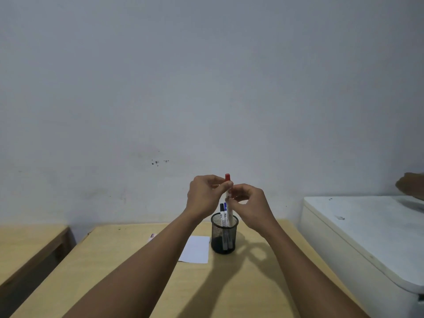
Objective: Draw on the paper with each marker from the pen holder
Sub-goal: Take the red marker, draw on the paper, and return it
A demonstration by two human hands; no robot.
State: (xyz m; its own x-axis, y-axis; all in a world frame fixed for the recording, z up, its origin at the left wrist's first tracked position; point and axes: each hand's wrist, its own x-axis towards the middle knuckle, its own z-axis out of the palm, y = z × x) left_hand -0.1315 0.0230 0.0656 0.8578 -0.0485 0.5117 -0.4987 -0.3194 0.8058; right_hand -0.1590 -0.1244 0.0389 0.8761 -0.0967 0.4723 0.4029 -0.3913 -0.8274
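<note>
I see a pale wall filling most of the view, with a few dark specks low on it. Below it sits a light wooden table, a second wooden surface off to my left, and a white cabinet to my right with someone else's hand at its far edge.

On the table lies the paper, touching the left side of the mesh holder. The paper looks blank as far as I can tell, so I judge the drawing has not begun and every marker is left to use. A black marker and a blue marker stand in the holder.

My left hand and right hand meet above the holder, both pinching the red marker, which stands upright with its red cap on top and its lower end apparently at the holder's rim. The left fingertips grip near the cap, the right fingertips the white barrel below. I judge I am lifting it out or about to uncap it.
</note>
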